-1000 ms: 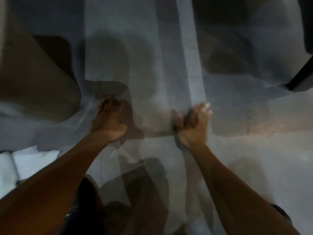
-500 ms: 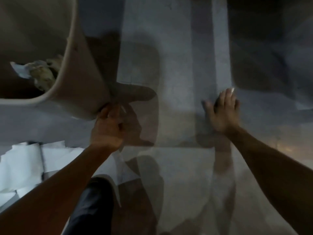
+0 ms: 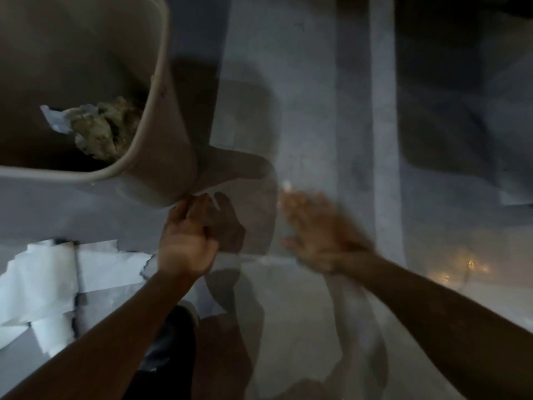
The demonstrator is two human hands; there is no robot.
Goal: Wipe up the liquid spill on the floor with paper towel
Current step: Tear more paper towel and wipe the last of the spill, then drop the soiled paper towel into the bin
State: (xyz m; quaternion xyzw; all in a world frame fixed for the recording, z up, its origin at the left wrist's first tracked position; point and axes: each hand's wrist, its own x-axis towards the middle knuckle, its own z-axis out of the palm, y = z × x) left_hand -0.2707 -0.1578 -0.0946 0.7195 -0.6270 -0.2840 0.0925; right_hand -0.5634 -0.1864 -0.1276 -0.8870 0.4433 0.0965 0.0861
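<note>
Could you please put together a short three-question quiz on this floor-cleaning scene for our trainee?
1. True or false: the bin holds crumpled paper.
2. Which hand is beside the bin's base: left or right?
3. The white paper towel sheets lie: A) inside the bin, B) on the floor at the left, C) under the right hand.

Key: 1 true; 2 left; 3 B. The right hand is blurred, open and holding nothing.
</note>
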